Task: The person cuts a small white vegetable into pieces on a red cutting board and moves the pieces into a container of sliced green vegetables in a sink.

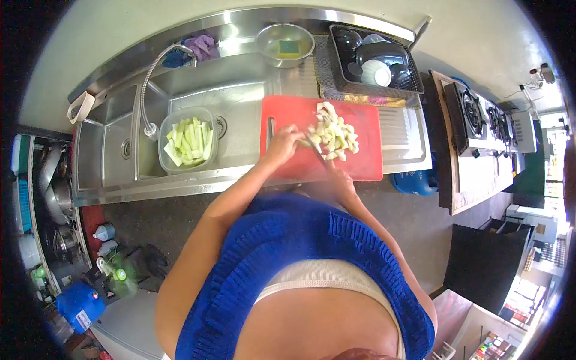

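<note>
A red cutting board [288,108] lies across the sink's right side, its slotted handle on the left. My right hand [340,182] grips a kitchen knife [321,156], its blade angled up and left across the board. Just left of the blade, my left hand [283,143] pinches a pale green vegetable piece [306,143], largely hidden by the fingers. Chopped pale vegetable pieces [338,136] are heaped right of the knife. In the left part of the basin, a clear plastic container [164,155] holds pale green vegetable sticks [190,140].
A flexible faucet [145,94] arches beside the container. Behind the board stand a metal bowl [265,50] with a sponge [289,47] and a black dish basket [375,86] of dishes. A gas stove [472,119] sits to the right, above a blue gas cylinder [411,181].
</note>
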### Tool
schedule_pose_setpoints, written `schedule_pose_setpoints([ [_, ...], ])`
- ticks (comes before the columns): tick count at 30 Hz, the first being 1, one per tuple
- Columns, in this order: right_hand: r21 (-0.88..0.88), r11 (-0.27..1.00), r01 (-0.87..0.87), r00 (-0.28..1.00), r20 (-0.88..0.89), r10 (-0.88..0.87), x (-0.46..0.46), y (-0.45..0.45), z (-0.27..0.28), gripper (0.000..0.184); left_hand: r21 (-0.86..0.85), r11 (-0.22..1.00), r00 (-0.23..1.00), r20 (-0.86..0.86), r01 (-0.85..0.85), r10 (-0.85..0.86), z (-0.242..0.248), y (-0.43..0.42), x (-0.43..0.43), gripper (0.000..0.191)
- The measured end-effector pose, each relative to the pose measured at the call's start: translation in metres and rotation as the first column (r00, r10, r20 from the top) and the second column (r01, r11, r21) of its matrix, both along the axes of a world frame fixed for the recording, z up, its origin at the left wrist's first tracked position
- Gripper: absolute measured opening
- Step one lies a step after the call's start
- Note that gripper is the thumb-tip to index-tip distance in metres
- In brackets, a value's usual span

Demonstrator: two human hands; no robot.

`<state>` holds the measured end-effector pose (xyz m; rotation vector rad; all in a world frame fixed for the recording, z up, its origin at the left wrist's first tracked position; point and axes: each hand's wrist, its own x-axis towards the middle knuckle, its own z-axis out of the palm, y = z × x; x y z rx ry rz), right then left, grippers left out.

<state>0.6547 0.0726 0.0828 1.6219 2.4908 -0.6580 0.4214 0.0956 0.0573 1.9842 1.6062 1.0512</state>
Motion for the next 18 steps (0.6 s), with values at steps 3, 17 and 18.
schedule_pose_setpoints([
  [3,-0.043,0.998,0.048,0.999,-0.004,-0.048,-0.017,0.005,-0.005,0.033,-0.013,1.000,0.999,-0.039,0.010,-0.010,0.005,-0.003,0.000,0.022],
  [17,-0.054,0.998,0.036,0.999,-0.002,-0.036,0.009,-0.010,0.032,0.022,0.006,0.998,0.997,-0.044,-0.059,0.059,-0.002,-0.006,0.000,0.023],
  [18,-0.049,0.998,0.028,1.000,0.005,-0.028,0.008,-0.010,0.030,0.022,-0.045,0.997,0.998,-0.026,-0.055,0.053,-0.005,-0.006,0.001,0.027],
])
